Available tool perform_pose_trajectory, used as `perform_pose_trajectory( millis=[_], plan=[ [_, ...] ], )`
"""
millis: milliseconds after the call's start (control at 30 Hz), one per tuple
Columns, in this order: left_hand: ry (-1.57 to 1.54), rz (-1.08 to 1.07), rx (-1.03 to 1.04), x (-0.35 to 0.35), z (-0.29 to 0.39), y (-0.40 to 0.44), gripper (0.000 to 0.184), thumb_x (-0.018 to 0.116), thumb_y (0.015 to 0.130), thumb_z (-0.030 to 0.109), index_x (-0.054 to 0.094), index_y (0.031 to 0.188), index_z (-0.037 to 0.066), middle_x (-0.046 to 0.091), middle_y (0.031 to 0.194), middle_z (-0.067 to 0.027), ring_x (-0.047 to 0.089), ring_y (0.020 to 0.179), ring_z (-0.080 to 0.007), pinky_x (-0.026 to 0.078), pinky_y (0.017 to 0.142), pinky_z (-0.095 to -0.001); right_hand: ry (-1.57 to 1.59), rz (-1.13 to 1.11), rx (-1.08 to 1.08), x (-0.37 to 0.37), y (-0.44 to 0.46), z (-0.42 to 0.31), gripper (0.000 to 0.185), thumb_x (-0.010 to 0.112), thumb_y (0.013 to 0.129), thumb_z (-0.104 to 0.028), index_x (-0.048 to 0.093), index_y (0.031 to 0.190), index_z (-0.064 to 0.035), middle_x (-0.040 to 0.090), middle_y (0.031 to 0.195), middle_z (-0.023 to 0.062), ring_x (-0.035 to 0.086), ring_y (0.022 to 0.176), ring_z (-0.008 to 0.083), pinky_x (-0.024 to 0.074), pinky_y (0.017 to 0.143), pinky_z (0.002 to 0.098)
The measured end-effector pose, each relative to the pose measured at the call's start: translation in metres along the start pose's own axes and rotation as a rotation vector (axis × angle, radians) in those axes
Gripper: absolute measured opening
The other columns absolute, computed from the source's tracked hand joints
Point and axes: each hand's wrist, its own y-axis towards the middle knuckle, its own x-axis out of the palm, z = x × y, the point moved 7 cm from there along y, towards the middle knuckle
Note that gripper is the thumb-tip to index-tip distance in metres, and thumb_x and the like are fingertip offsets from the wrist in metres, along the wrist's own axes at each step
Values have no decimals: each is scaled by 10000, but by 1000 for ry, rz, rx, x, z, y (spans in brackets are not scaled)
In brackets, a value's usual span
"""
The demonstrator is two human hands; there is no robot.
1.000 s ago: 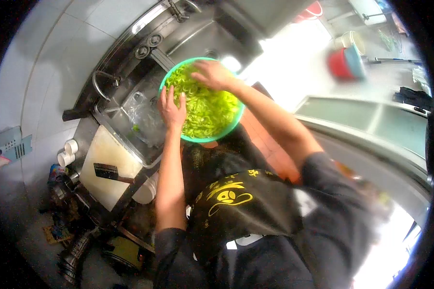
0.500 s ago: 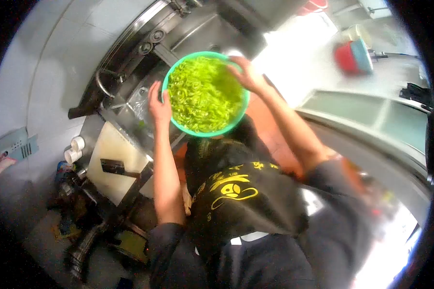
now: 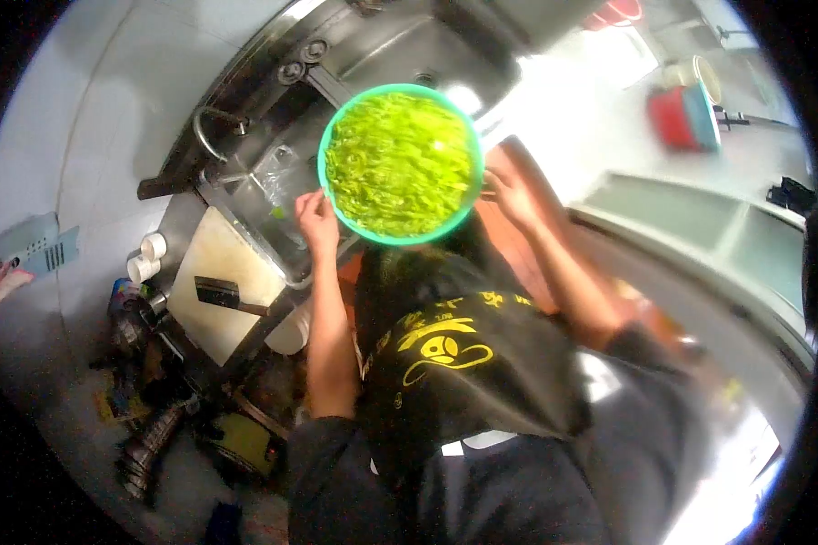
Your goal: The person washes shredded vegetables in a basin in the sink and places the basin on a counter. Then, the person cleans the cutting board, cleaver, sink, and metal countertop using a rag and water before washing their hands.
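Head camera: from where I stand, the biggest thing is the steel double sink (image 3: 373, 50), with the dark apron (image 3: 463, 391) facing it. Between them is the green basin (image 3: 402, 242), overlapping the near edge of the sink. Whether it rests there or is held up I cannot tell. Cut greens (image 3: 400, 163) fill it nearly from side to side, so it wants keeping level, with the weight shared evenly and any shake short and gentle, lest strips slip over the rim.

Off to the side lies a pale cutting board (image 3: 236, 254) bearing a cleaver (image 3: 216, 292); better to keep the left elbow clear of that. Clear plastic (image 3: 277, 173) sits crumpled in the nearer sink bowl.

The left hand (image 3: 318, 222) is pinched onto the basin's lower left rim. The right hand (image 3: 512, 195) reaches the opposite rim, but blur hides how firmly that grip closes. I'd want both set directly across from each other, fingers well under the lip.
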Motion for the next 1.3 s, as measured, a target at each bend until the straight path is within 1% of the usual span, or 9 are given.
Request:
perform_pose_trajectory(
  millis=[100, 233, 400, 700, 967, 1067, 1133, 1200, 1300],
  plan=[
    [-151, -152, -296, -1, -33, -26, 509, 635, 878, 3, 471, 1358, 36, 556, 1099, -87, 581, 926, -168, 500, 783, -315, 166, -130, 106, 7, -7, 4, 435, 493, 976, -281, 518, 1324, -21, 654, 1129, 120, 661, 947, 222, 540, 854, 353],
    [-560, -394, -580, 21, -29, -60, 679, 636, 873, -25, 259, 1438, -24, 588, 1012, -90, 594, 923, -159, 516, 731, -287, 76, -143, 135, 10, -7, 4, 427, 535, 945, -210, 507, 1313, 4, 645, 1141, 113, 660, 928, 200, 559, 804, 330],
    [-470, -308, -598, 30, -33, -55, 550, 641, 869, -36, 352, 1337, -28, 600, 1012, -86, 604, 879, -163, 510, 701, -292, -200, -114, 143, 14, 8, -7, 445, 603, 898, -177, 516, 1289, 15, 647, 1131, 137, 672, 924, 194, 581, 734, 309],
    [-719, -206, -811, 31, -51, -85, 367, 595, 888, 110, 487, 1228, 26, 551, 1190, -99, 548, 1070, -206, 513, 828, -399, 290, -298, 337, 40, -7, 7, 493, 542, 877, -124, 445, 1349, -20, 604, 1206, 122, 641, 983, 235, 574, 779, 360],
    [-938, -352, -728, 47, -49, -113, 593, 608, 879, 73, 339, 1407, 54, 591, 1219, -154, 618, 1079, -289, 522, 936, -462, 347, -294, 451, 58, 20, 51, 386, 567, 767, -49, 522, 1149, -9, 571, 1069, 132, 603, 1008, 261, 592, 745, 386],
    [-855, -242, -875, 70, -64, -100, 753, 597, 777, -24, 257, 1440, 88, 561, 1218, -159, 585, 1067, -301, 526, 849, -453, 478, -317, 252, 69, 26, 42, 645, 541, 756, -20, 349, 1363, -119, 541, 1056, 97, 588, 898, 261, 568, 619, 349],
    [-1032, -146, -957, 79, -91, -94, 692, 564, 740, -63, 352, 1385, 73, 550, 1205, -145, 572, 1075, -278, 514, 847, -410, 434, -361, 247, 58, 36, 63, 599, 524, 799, -71, 368, 1374, -134, 551, 1129, 94, 596, 931, 252, 554, 710, 357],
    [-564, -317, -540, 53, -90, -77, 612, 549, 713, -79, 435, 1301, 47, 556, 1177, -135, 555, 1100, -270, 494, 876, -392, 454, -365, 171, 40, 48, 72, 541, 509, 855, -140, 389, 1382, -135, 556, 1196, 97, 602, 969, 244, 533, 804, 363],
    [-830, -302, -701, 60, -96, -54, 467, 527, 697, -100, 554, 1155, -13, 577, 1145, -137, 532, 1123, -257, 432, 960, -357, 123, -279, -84, 20, 61, 21, 484, 427, 984, -380, 475, 1343, -59, 590, 1218, 112, 601, 1059, 210, 472, 914, 321]
  ],
)
